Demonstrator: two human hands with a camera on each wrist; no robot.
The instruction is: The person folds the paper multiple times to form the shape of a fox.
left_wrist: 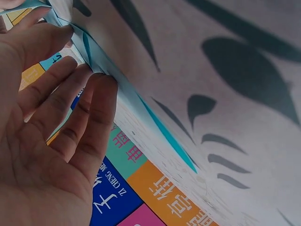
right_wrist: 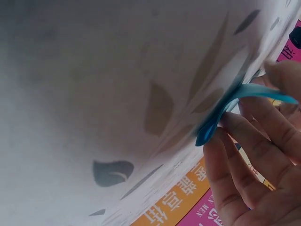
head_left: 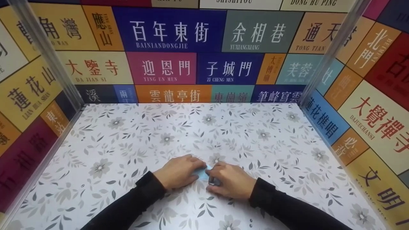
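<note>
A small piece of light blue paper (head_left: 202, 173) lies on the flower-patterned table between both hands. My left hand (head_left: 180, 171) rests on its left part, thumb and fingertips pressing at the sheet. In the left wrist view the paper (left_wrist: 162, 134) shows as a thin strip along the table, with the left fingers (left_wrist: 101, 103) at its edge. At the right end, my right hand (head_left: 231, 179) pinches a raised part of the paper. The right wrist view shows this blue flap (right_wrist: 265, 92) curving up between thumb and fingers, beside a folded loop (right_wrist: 207, 134) near the fingertips.
The white table (head_left: 153, 127) has a grey leaf and flower print. Upright panels with colourful Chinese place-name signs (head_left: 169, 30) stand at the back and both sides. Clear corner posts (head_left: 332, 54) join them. Black sleeves (head_left: 127, 198) cover both forearms.
</note>
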